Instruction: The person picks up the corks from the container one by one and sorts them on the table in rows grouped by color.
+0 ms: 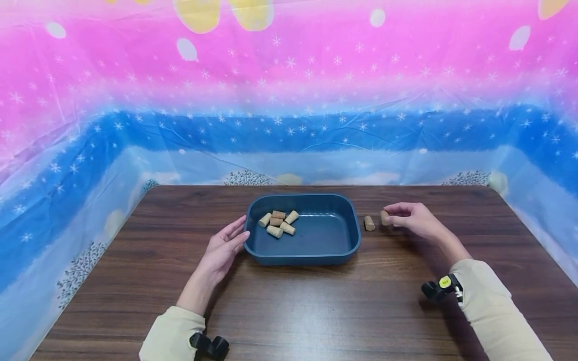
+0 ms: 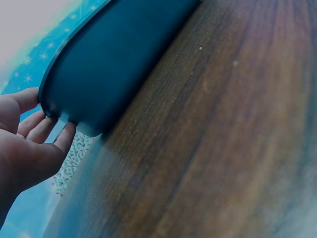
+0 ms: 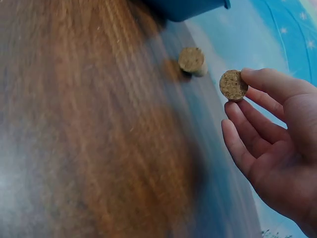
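A dark blue rectangular tray (image 1: pixel 303 259) stands on the wooden table, with several corks (image 1: pixel 274 231) lying in its left part. My left hand (image 1: pixel 224 248) rests against the tray's left end; in the left wrist view its fairly straight fingers (image 2: pixel 65 138) touch the rim and outer wall. To the right of the tray, my right hand (image 1: pixel 417 220) pinches a cork (image 3: pixel 233 85) between thumb and fingertips. Another cork (image 1: pixel 369 223) stands on the table between the tray and that hand.
The brown wooden table (image 1: pixel 289 311) ends at a back edge behind the tray. A pink and blue snowflake-patterned cloth (image 1: pixel 289 100) hangs around its back and sides. Small black cameras (image 1: pixel 436 290) are strapped to both sleeves.
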Tool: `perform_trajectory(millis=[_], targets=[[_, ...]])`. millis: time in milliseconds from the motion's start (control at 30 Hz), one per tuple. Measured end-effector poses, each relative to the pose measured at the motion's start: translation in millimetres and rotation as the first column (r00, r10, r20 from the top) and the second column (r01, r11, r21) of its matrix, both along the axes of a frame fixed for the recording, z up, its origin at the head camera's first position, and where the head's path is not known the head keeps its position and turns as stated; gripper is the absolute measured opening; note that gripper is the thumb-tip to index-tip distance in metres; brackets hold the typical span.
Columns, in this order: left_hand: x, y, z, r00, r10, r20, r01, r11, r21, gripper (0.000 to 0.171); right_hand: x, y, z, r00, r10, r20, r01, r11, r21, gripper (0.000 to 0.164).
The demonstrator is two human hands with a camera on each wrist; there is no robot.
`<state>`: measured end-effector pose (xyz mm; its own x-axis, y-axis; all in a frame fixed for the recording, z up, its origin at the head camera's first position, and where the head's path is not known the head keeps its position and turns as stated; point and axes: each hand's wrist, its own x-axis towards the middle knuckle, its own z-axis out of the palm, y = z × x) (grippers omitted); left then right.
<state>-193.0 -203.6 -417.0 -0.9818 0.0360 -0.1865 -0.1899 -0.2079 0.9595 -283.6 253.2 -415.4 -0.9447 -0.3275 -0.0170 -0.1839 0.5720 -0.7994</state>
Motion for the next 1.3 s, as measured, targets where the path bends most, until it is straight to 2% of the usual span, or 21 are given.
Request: perform_trajectory(millis=[367,733,1300], targets=[[-0.2,0,-0.9,1.0,-0.002,-0.013,0.002,1.0,0.003,0.053,-0.5,4,-15.5,0.998,-0.054,0.038,0.053,0.998,0.035,0.051],[0.2,0,-0.2,1.0,-0.001,-0.007,0.001,1.0,0.002,0.053,-1.7,3,-19.7,0.998,-0.06,0.024,0.059,0.996,0.067,0.049],[0.6,0,0.6,1.0,0.001,-0.001,-0.001,1.0,-0.002,0.053,-1.0,3,-20.2,0.997,-0.062,0.053,0.06,0.998,0.031,0.049]])
